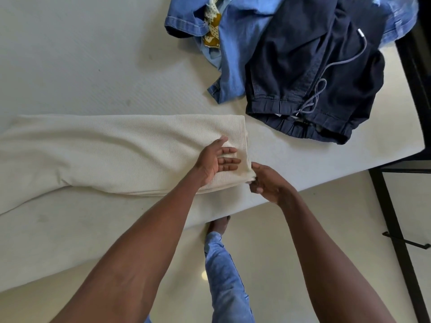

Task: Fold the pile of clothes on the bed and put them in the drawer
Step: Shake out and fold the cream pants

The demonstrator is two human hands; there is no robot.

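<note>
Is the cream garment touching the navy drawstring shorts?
Apart. The head view shows a strip of bare mattress between the cream garment and the navy drawstring shorts.

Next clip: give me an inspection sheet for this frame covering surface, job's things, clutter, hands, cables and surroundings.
Surface: white mattress, bare where no clothes lie.
Job's things: cream garment laid flat along the near edge, partly folded; unfolded pile at far right with navy shorts on top, denim pieces and a patterned cloth beneath. Drawer not in view.
Clutter: nothing seen.
Hands: left hand flat on the cream garment, fingers straight; right hand pinches its near right corner.
Cables: nothing seen; only the shorts' drawstring.
Surroundings: pale floor, black frame at right, person's jeans leg and bare foot.
</note>
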